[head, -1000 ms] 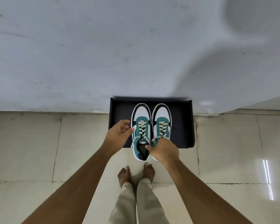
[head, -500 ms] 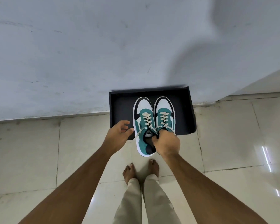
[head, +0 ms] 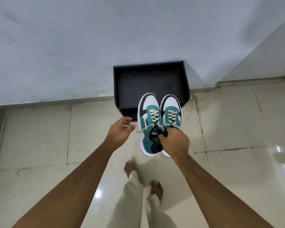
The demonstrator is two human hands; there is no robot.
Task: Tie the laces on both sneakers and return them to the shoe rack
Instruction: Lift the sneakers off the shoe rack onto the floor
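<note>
Two teal, white and black sneakers with cream laces hang side by side in the air, the left sneaker (head: 147, 122) and the right sneaker (head: 171, 112). My right hand (head: 174, 142) grips both by their heel openings. Loose lace ends trail from the left sneaker toward my left hand (head: 120, 132), which hovers just to the left, fingers apart and holding nothing. The black shoe rack (head: 150, 83) stands against the wall beyond the sneakers, and nothing lies on its top shelf. The sneakers' toes overlap the rack's front edge in view.
A pale blue-grey wall (head: 72, 46) rises behind the rack, with a corner at the right. Glossy beige floor tiles (head: 39, 137) spread around. My bare feet (head: 156, 190) and light trouser legs are below, one foot stepping back.
My right hand lifted both sneakers off the rack shelf and drew them toward me. The shelf stands bare now. My feet have shifted backward.
</note>
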